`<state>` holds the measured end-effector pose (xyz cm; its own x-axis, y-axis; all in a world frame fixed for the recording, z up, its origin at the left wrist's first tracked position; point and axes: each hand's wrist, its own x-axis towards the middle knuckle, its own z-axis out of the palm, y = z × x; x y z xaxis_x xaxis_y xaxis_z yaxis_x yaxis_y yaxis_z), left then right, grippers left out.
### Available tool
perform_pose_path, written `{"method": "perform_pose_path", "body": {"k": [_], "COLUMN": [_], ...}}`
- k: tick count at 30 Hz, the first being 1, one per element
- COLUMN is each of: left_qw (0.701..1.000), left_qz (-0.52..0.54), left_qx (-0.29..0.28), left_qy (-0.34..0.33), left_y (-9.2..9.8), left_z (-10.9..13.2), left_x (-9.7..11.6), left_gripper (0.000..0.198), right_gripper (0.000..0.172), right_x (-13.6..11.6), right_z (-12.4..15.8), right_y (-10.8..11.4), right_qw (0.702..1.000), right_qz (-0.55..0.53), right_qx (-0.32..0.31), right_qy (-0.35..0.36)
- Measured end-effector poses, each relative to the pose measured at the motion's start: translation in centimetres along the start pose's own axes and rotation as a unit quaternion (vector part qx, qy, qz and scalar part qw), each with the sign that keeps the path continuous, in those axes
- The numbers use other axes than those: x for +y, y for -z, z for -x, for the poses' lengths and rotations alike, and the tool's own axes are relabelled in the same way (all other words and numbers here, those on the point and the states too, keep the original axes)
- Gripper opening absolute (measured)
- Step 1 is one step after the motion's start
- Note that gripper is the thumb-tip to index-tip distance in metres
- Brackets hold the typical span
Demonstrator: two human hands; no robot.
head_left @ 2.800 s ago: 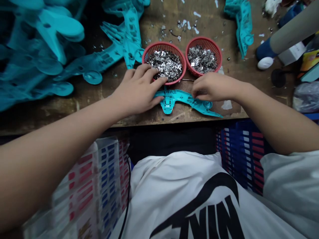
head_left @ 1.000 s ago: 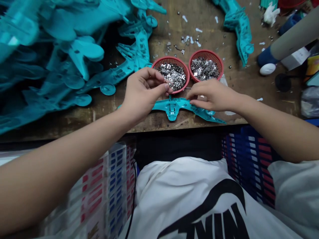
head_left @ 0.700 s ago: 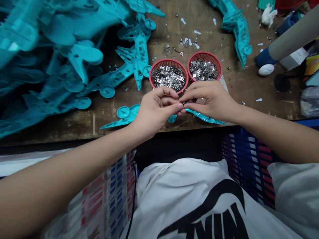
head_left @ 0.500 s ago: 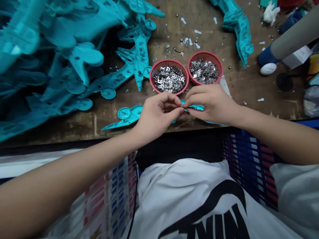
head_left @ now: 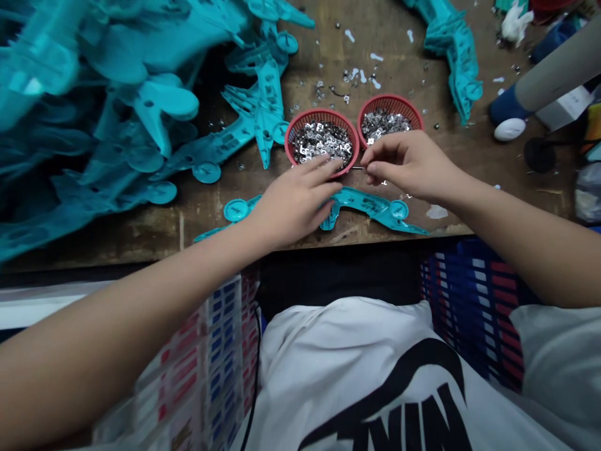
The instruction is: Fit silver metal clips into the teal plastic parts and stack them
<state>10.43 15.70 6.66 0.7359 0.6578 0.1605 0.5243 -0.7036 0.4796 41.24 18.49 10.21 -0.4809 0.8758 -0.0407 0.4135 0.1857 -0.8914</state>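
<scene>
A long turquoise plastic piece (head_left: 366, 202) with round discs lies along the table's front edge. My left hand (head_left: 300, 194) is over its left half, hiding part of it. Its fingers are stretched out and apart, the tips at the near rim of the left red basket (head_left: 287, 145), which holds small metal clips (head_left: 323, 141). My right hand (head_left: 399, 163) hovers above the piece, in front of the right red basket (head_left: 416, 116) of metal parts. Its fingers curl against the thumb; whatever is between them cannot be made out.
Turquoise plastic pieces (head_left: 117, 94) are heaped at the left. Another turquoise cluster (head_left: 453, 56) lies at the back right. Loose metal bits and white scraps dot the wooden table (head_left: 225, 207). A grey tube (head_left: 554, 69) slants in at the right, beside a white box (head_left: 566, 106).
My hands have parted from a shared pinch above the turquoise piece. The left has spread its fingers towards the left basket; the right has lifted away towards the right basket.
</scene>
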Motion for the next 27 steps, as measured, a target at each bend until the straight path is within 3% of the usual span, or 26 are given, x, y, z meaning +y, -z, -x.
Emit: {"method": "perform_pose_path", "body": {"k": [3, 6, 12, 16, 21, 27], "left_qw": [0.991, 0.98, 0.975, 0.976, 0.979, 0.972], "left_qz": [-0.039, -0.082, -0.118, -0.125, -0.13, -0.135], "left_qx": [-0.101, -0.154, -0.152, -0.148, -0.131, -0.159], "left_qy": [-0.082, -0.101, -0.108, -0.103, -0.091, -0.108], "left_y": [-0.8, -1.2, -0.1, 0.7, 0.3, -0.3], "left_z": [0.6, 1.2, 1.4, 1.1, 1.5, 1.7], "left_x": [1.9, 3.0, 3.0, 3.2, 3.2, 3.0], "left_gripper": [0.052, 0.055, 0.036, 0.028, 0.034, 0.042], "right_gripper": [0.028, 0.035, 0.032, 0.018, 0.019, 0.022], "right_x": [0.3, 0.1, -0.2, 0.4, 2.0, 3.9], "right_z": [-0.2, -0.2, -0.2, -0.2, -0.6, -0.6], "right_y": [0.4, 0.6, 0.8, 1.0, 0.4, -1.1], "right_qw": [0.999, 0.999, 0.999, 0.994, 0.965, 0.958], "right_qz": [-0.037, -0.045, -0.026, 0.09, 0.19, 0.175], "right_qx": [-0.001, -0.001, -0.021, -0.061, -0.167, -0.177], "right_qy": [-0.015, -0.029, -0.015, 0.025, 0.064, 0.14]}}
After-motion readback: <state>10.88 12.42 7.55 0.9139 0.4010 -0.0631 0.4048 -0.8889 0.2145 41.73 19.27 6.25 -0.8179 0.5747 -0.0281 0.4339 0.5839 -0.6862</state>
